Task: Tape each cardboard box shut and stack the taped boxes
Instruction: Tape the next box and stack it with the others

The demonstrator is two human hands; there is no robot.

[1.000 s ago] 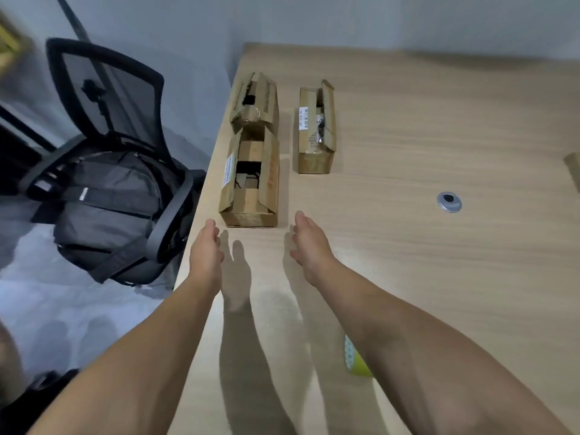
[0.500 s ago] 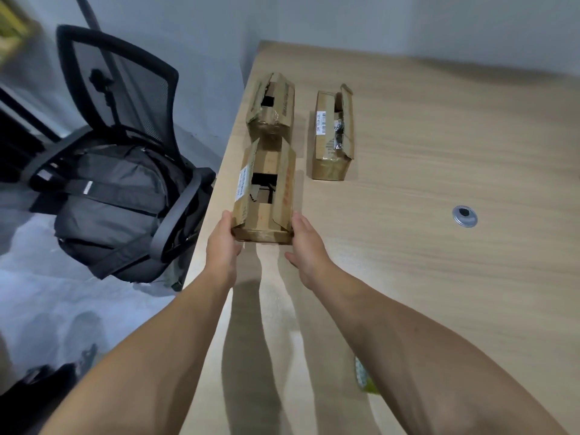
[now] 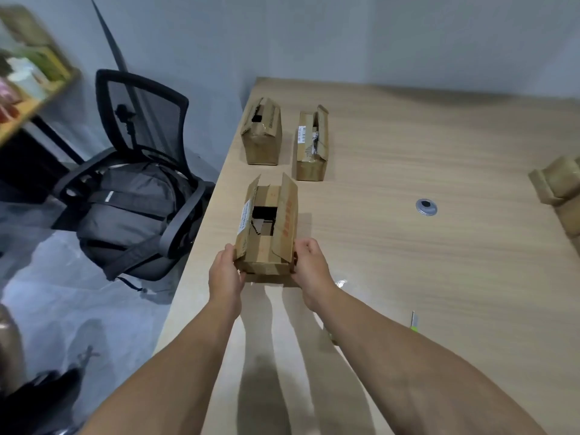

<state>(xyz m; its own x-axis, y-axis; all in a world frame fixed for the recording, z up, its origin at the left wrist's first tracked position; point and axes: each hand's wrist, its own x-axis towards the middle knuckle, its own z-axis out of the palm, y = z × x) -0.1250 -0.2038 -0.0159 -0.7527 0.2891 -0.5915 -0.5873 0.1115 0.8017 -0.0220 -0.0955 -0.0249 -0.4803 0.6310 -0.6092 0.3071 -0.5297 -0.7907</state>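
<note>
Head view: a table (image 3: 439, 277) seen from over its near edge; both forearms reach forward above it
Near box (image 3: 266, 227): close to the table's left edge, straight ahead of the person; top flaps stand up and apart with a dark gap between them; no tape across the seam; I cannot tell whether its base rests on the wood or rides just above it
Left hand (image 3: 224, 274): clasps the near left corner; thumb against the flap's edge, fingers curled round the corner
Right hand (image 3: 310, 271): clasps the near right corner; fingers bent and held together against the side
Long axis: runs straight away from the person; only the near end lies between the palms, both equally close
Back-left box (image 3: 262, 136), back-right box (image 3: 310, 146): side by side beyond it, well apart from it, also unsealed
Yellow-green thing (image 3: 414, 323): just beside the right forearm, mostly hidden; possibly the tape
Coming move: probably folding the flaps flat; they hinge along the long sides, so each palm would sweep inward from its own side
</note>
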